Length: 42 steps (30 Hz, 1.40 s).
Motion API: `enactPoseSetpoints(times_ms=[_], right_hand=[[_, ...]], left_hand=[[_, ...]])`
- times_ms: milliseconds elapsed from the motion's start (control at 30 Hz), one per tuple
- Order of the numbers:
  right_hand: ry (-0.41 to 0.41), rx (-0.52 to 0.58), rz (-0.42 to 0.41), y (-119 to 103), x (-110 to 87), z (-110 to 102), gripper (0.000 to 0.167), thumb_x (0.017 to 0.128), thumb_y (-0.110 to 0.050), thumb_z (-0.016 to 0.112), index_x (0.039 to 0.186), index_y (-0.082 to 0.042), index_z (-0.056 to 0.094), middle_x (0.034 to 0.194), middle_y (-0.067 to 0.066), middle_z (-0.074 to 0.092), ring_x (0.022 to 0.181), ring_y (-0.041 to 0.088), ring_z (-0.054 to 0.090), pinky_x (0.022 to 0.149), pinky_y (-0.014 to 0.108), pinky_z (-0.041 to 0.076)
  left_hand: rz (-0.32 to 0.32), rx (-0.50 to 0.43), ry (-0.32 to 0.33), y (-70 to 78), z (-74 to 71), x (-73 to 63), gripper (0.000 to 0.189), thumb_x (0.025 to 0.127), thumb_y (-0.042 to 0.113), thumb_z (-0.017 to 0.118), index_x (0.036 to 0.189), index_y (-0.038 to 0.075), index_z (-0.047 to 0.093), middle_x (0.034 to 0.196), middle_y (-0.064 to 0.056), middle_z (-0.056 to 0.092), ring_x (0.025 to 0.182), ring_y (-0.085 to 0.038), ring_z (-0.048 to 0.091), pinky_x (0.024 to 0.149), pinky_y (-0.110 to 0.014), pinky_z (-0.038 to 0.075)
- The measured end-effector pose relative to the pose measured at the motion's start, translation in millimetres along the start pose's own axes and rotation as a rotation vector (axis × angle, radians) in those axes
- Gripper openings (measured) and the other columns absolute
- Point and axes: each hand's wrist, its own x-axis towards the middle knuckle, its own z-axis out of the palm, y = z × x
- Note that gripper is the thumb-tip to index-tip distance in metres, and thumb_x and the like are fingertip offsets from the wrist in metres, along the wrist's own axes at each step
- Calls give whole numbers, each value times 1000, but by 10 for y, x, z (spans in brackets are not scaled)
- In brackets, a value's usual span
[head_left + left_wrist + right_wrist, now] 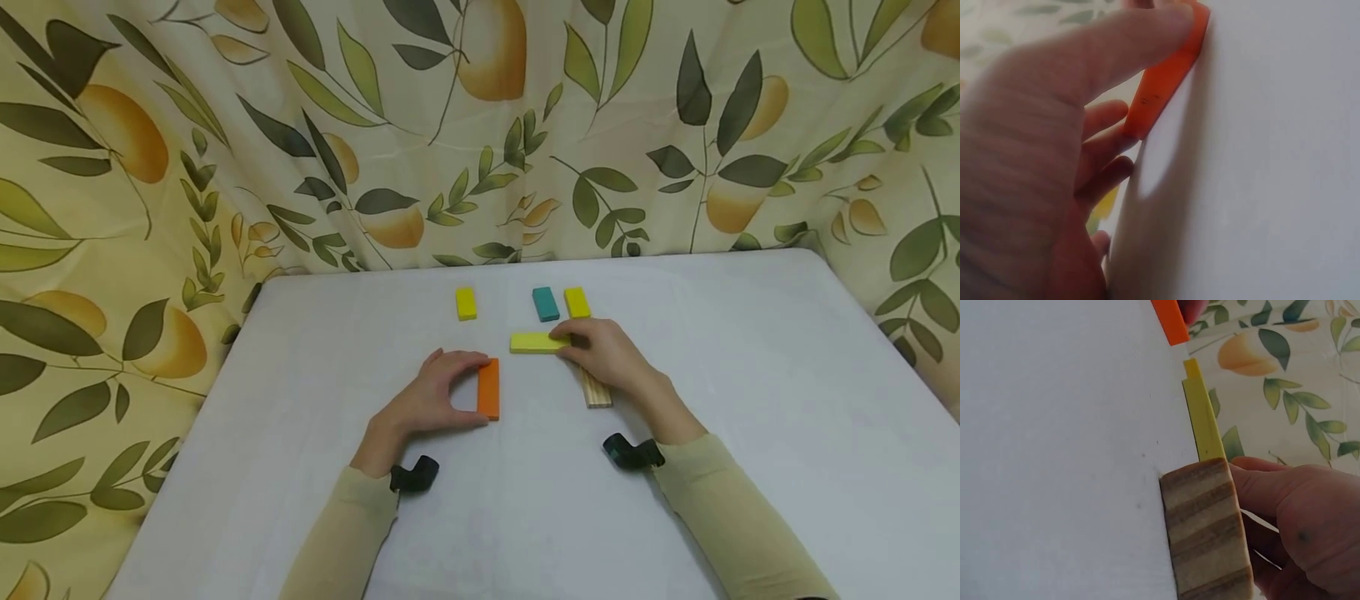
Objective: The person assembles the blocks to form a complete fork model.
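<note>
My left hand (435,392) grips an orange block (488,400) by its two short ends, thumb at the near end and fingertips at the far one. Close up in the left wrist view, the thumb presses on the orange block (1163,87). To the right, my right hand (613,360) pinches the right end of a yellow-green block (528,342) that lies crosswise. A striped wooden block (597,395) sits partly under the right hand in the head view. In the right wrist view this striped block (1207,531) hides the near end of the yellow-green block (1202,419).
Behind the hands, a yellow block (466,303) stands apart on the left. A teal block (546,304) and another yellow block (577,302) lie side by side further right. All rest on a white-covered table (495,517), with a leaf-and-fruit patterned curtain (480,192) along its far edge.
</note>
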Motion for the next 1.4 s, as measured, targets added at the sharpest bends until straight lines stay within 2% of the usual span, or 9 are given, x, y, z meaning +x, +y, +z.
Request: enactPoseSetpoints(times_ms=[267,633,933,1100,1267,1400], right_hand=[[-24,-15,25,-37,67,-10,26,93,-8,73,119,-6,73,123,12,69,116,32,58,107,52,42],[-36,-12,13,-92,148,40,28,93,-8,73,121,-6,73,123,12,69,115,32,58,108,53,41],[-31,-11,-13,-101,218,100,27,93,-7,73,120,-5,73,122,13,69,116,32,59,107,52,43],[-41,-5,17,-110,244,104,28,93,-8,73,121,-6,72,124,12,68,115,32,58,107,52,43],[-52,-8,30,-114,250,113,30,93,-8,72,123,-6,71,126,12,67,116,32,58,107,52,42],[-52,-9,18,-91,241,116,32,92,-8,73,124,-6,70,126,12,66,118,32,57,108,52,41]], left_hand=[[21,-6,-10,86,56,100,79,79,39,86,146,18,52,145,4,52,136,-13,42,122,-42,4],[2,37,-28,186,126,204,80,80,44,85,147,19,50,146,5,52,136,-13,42,122,-43,5],[18,30,-19,258,170,263,79,80,42,85,147,18,52,146,4,53,134,-21,38,121,-45,10],[19,36,-11,290,196,304,79,80,42,85,147,17,52,147,4,52,135,-22,36,121,-45,10],[-8,61,-34,326,200,310,79,82,45,82,149,19,49,150,4,48,139,-22,34,122,-46,6],[2,66,-38,297,205,277,81,82,49,81,151,21,48,156,3,42,142,-21,32,122,-45,7]])
